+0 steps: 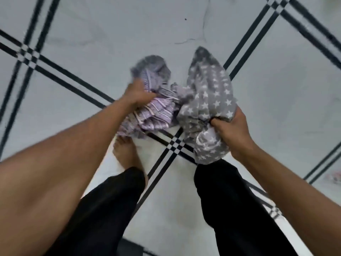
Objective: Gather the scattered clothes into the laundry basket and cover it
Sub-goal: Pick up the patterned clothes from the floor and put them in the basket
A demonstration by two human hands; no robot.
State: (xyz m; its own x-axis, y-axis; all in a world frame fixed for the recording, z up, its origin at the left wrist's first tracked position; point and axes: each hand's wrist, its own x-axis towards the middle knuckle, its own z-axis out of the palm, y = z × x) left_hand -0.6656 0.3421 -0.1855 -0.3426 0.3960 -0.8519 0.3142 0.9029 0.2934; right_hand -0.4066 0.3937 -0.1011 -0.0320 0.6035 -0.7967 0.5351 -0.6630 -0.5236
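Note:
My left hand (pixel 137 93) grips a bunched purple striped garment (pixel 156 111), held above the floor at the middle of the view. My right hand (pixel 232 128) clutches a grey cloth with white stars (pixel 208 93), which rises to a point above my fist and hangs below it. The two bundles touch each other between my hands. No laundry basket or lid shows anywhere in this view.
The floor (pixel 110 34) is white tile crossed by black double lines. My legs in black trousers (pixel 227 209) and a bare foot (pixel 127 154) stand below the bundles. A small pinkish item (pixel 335 177) lies at the right edge. A dark object (pixel 132 246) sits at the bottom.

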